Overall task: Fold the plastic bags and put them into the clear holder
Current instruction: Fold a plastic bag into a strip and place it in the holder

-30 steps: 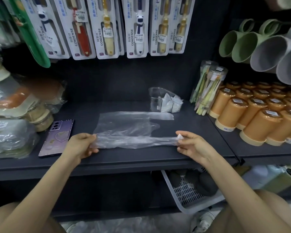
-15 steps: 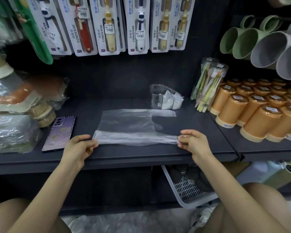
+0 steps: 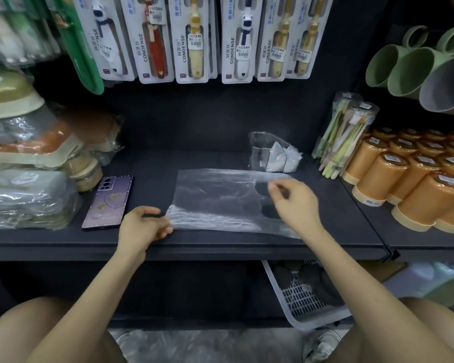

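Clear plastic bag is being folded on the dark shelf, one near-edge fold in; its left corner is being pinched by the left hand. The right hand is being held curled above it, grasp indeterminate. Other folded bags are being kept in the clear holder.

Six carded toothbrush packs hang across the top; one plastic bag, one clear holder and one phone sit mid-frame, two toothbrush tubes at right.
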